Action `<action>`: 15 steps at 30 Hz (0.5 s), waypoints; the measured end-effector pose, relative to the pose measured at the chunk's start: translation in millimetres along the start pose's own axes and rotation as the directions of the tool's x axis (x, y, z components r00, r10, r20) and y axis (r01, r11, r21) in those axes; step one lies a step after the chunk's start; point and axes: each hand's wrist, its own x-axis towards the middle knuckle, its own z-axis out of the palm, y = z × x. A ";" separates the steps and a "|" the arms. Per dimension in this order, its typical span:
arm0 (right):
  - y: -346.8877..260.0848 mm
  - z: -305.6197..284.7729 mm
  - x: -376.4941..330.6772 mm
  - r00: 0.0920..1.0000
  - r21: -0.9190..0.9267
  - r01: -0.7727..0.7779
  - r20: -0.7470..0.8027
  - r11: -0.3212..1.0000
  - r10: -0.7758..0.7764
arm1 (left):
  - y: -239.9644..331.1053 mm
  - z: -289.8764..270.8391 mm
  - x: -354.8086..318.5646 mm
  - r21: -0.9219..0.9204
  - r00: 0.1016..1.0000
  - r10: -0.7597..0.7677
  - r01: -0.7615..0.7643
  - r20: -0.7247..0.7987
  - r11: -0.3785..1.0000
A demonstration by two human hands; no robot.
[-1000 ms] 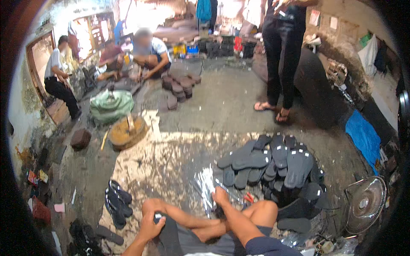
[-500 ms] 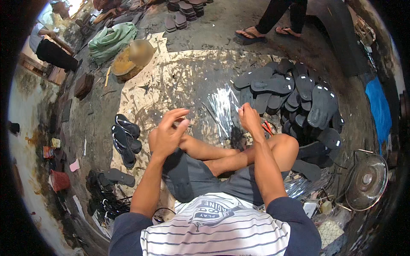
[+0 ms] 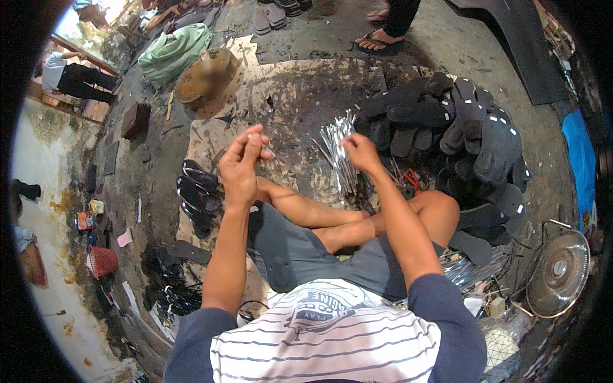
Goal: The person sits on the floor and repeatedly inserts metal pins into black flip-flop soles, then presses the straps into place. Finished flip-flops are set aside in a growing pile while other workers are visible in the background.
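Curled in toward the thumb, where half a second ago they stood spread, the fingers of the left hand (image 3: pixel 239 171) now come together near the left knee; something thin and pale shows by their tips, though from where I stand I can't tell whether it is gripped. The right hand (image 3: pixel 364 154) has its fingertips bunched at the right edge of the loose silvery strips (image 3: pixel 338 153), which lie on the stained sheet (image 3: pixel 287 96) in front of the crossed legs; whether it pinches one, I can't make out. Those strips overlap every which way, so drawing one out carelessly could drag its neighbours along and scatter the bundle. What looks like a dark sole (image 3: pixel 266 249) rests on the left thigh with neither hand on it, and a shift of that leg might send it sliding off. I'd also watch the red-handled tool (image 3: pixel 415 181), close beside the right knee: a swing of the forearm could knock it. Behind it, the heap of dark soles (image 3: pixel 454 137) is stacked unevenly, and a nudge might make it slump.
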 end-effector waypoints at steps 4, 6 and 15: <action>68.9 29.0 38.0 0.977 -0.338 -0.156 -0.191 0.928 0.095 | 13.7 11.8 -21.7 -0.072 0.982 -0.132 0.142 0.136 0.987; 64.8 39.9 43.9 0.978 -0.393 -0.149 -0.195 0.907 0.076 | 21.5 3.9 -27.5 -0.038 0.984 -0.110 0.116 0.137 0.993; -159.2 -16.0 -40.4 0.976 0.385 0.176 -0.186 0.906 -0.110 | 11.5 20.0 -22.0 0.047 0.991 -0.014 0.007 0.135 0.999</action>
